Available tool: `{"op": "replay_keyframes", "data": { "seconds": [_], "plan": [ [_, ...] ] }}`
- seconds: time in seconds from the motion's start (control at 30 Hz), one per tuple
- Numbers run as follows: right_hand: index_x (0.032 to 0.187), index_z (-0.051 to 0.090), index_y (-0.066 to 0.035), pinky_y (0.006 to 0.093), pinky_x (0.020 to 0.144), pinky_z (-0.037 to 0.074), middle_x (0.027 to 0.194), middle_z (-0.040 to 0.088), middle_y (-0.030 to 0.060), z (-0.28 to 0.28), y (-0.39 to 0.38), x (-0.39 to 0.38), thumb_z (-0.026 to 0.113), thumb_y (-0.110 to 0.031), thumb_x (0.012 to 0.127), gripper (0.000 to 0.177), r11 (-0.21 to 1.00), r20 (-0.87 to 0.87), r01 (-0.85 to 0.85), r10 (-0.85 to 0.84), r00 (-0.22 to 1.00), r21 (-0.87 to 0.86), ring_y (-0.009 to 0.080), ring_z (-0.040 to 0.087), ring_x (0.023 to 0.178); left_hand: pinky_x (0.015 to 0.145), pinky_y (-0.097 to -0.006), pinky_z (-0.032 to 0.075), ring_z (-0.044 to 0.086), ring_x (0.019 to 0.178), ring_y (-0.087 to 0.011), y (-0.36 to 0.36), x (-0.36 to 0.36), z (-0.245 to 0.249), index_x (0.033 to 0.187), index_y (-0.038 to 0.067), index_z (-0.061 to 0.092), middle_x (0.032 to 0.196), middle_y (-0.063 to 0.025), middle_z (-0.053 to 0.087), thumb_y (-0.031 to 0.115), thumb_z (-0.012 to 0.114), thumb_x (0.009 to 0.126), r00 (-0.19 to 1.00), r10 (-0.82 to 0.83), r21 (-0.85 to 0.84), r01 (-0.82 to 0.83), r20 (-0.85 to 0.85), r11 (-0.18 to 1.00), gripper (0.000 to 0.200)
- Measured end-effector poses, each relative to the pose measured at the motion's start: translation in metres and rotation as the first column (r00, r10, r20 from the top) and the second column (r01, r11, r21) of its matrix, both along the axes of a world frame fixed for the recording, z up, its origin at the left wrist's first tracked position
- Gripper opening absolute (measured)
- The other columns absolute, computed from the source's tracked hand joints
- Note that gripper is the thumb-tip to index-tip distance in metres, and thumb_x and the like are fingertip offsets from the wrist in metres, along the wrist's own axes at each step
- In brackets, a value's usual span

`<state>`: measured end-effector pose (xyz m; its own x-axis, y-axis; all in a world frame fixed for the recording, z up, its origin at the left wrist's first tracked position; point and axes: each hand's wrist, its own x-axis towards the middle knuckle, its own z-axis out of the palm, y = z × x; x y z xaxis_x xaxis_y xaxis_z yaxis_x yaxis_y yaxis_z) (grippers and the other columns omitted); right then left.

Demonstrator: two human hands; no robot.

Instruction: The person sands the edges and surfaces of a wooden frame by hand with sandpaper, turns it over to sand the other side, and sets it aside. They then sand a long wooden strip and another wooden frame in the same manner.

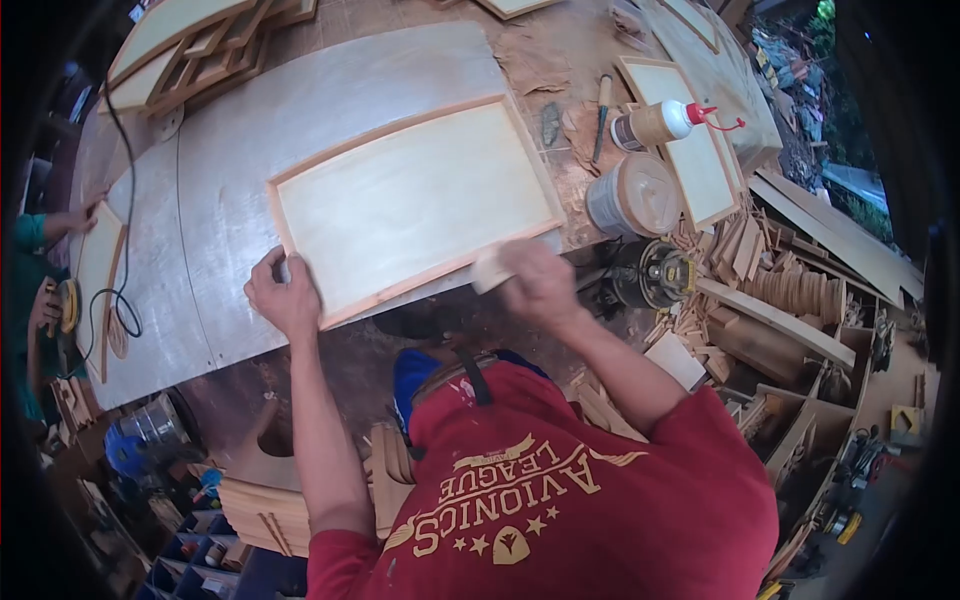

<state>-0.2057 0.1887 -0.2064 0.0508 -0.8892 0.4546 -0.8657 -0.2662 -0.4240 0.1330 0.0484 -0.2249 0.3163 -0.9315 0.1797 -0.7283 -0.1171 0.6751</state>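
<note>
A shallow wooden tray point(410, 205) with a pale flat bottom and a raised rim lies on the metal-topped table in front of me. My left hand point(285, 292) grips its near left corner, thumb on the rim and fingers curled at the outer side. My right hand point(540, 284) is somewhat blurred and closed around a small pale pad point(490, 271), whose exact kind I cannot make out. That pad touches the near rim, toward the right corner.
Right of the tray stand a tub point(632, 195) and a red-capped glue bottle point(655, 125), near a wooden-handled tool point(602, 118). Stacked frames point(200, 50) lie far left. At left, another person's hand point(45, 303) holds a yellow sander point(69, 305). A cable point(132, 180) hangs there.
</note>
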Motion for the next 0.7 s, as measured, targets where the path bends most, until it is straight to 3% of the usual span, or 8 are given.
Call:
{"op": "replay_keyframes", "data": {
  "seconds": [0.03, 0.13, 0.2, 0.27, 0.33, 0.47, 0.6, 0.7],
  "plan": [
    [0.107, 0.073, 0.0, 0.0443, 0.092, 0.06, 0.112, 0.073, 0.0178, 0.01, 0.004, -0.011, 0.071, -0.005, 0.077, 0.03, 0.998, -0.029, 0.036, -0.034, 0.999, 0.042, 0.0364, 0.071, 0.106, 0.102, -0.0464, 0.046, 0.058, 0.114, -0.035, 0.0, 0.001, 0.002, 0.116, 0.003, 0.075, 0.116, -0.0195, 0.069, 0.024, 0.069, 0.087, 1.0, -0.008, 0.009, 0.007, 0.013, 1.0, 0.037],
    [0.108, 0.073, 0.001, 0.0469, 0.097, 0.057, 0.117, 0.073, 0.018, 0.01, -0.006, 0.003, 0.069, -0.003, 0.079, 0.03, 0.993, -0.003, 0.118, -0.118, 0.993, -0.016, 0.0378, 0.069, 0.111, 0.104, -0.0434, 0.044, 0.058, 0.111, -0.0299, 0.0, 0.0, -0.003, 0.113, 0.005, 0.075, 0.113, -0.0094, 0.073, 0.022, 0.071, 0.087, 0.999, 0.042, -0.013, -0.042, -0.001, 0.999, 0.031],
    [0.11, 0.073, 0.001, 0.0499, 0.105, 0.054, 0.118, 0.072, 0.021, -0.015, -0.01, 0.04, 0.067, -0.006, 0.082, 0.029, 0.982, -0.049, 0.172, -0.176, 0.983, -0.082, 0.0408, 0.068, 0.112, 0.103, -0.0437, 0.044, 0.058, 0.11, -0.0303, -0.003, 0.001, -0.01, 0.113, 0.005, 0.075, 0.112, -0.0113, 0.072, 0.022, 0.071, 0.087, 0.997, 0.075, -0.024, -0.075, -0.01, 0.997, 0.032],
    [0.116, 0.071, -0.001, 0.0516, 0.108, 0.051, 0.12, 0.071, 0.0208, -0.032, 0.008, 0.086, 0.067, -0.011, 0.084, 0.034, 0.997, 0.008, -0.066, 0.067, 0.998, -0.028, 0.0397, 0.067, 0.115, 0.102, -0.044, 0.045, 0.058, 0.11, -0.0307, -0.004, 0.001, -0.009, 0.114, 0.005, 0.075, 0.111, -0.0129, 0.072, 0.022, 0.071, 0.087, 0.998, 0.066, -0.026, -0.066, -0.013, 0.997, 0.032],
    [0.111, 0.071, -0.002, 0.0542, 0.106, 0.05, 0.124, 0.069, 0.016, -0.008, 0.007, 0.115, 0.067, -0.012, 0.084, 0.029, 0.981, 0.019, -0.196, 0.196, 0.98, 0.012, 0.0397, 0.064, 0.117, 0.101, -0.0443, 0.046, 0.058, 0.11, -0.0309, -0.002, 0.001, -0.008, 0.114, 0.004, 0.075, 0.11, -0.0143, 0.071, 0.022, 0.071, 0.087, 0.998, 0.066, -0.025, -0.067, -0.018, 0.997, 0.032],
    [0.114, 0.071, -0.001, 0.0509, 0.106, 0.051, 0.126, 0.07, 0.0176, 0.023, -0.011, 0.077, 0.068, -0.009, 0.084, 0.031, 0.984, 0.083, -0.147, 0.155, 0.984, -0.099, 0.0374, 0.064, 0.121, 0.102, -0.0444, 0.045, 0.058, 0.11, -0.0307, 0.002, 0.006, -0.008, 0.113, 0.004, 0.075, 0.109, -0.013, 0.071, 0.022, 0.071, 0.087, 0.998, 0.058, -0.007, -0.058, -0.04, 0.998, 0.032],
    [0.122, 0.069, -0.003, 0.0533, 0.111, 0.048, 0.13, 0.069, 0.0176, 0.009, -0.015, -0.006, 0.068, 0.0, 0.079, 0.043, 0.997, -0.126, 0.06, -0.054, 0.991, 0.038, 0.0395, 0.061, 0.127, 0.102, -0.0443, 0.045, 0.057, 0.11, -0.0305, -0.001, 0.0, -0.007, 0.113, 0.005, 0.075, 0.109, -0.0116, 0.072, 0.023, 0.071, 0.088, 0.998, 0.059, -0.019, -0.059, -0.019, 0.998, 0.031],
    [0.122, 0.07, -0.001, 0.0587, 0.113, 0.044, 0.13, 0.067, 0.0218, -0.002, -0.017, 0.006, 0.061, -0.005, 0.085, 0.038, 0.997, -0.213, 0.082, -0.078, 0.974, 0.011, 0.0428, 0.06, 0.126, 0.101, -0.0442, 0.045, 0.057, 0.11, -0.0304, -0.003, 0.001, -0.005, 0.112, 0.005, 0.075, 0.108, -0.0113, 0.072, 0.024, 0.072, 0.087, 0.997, 0.077, -0.037, -0.077, -0.014, 0.996, 0.031]
  ]
}}
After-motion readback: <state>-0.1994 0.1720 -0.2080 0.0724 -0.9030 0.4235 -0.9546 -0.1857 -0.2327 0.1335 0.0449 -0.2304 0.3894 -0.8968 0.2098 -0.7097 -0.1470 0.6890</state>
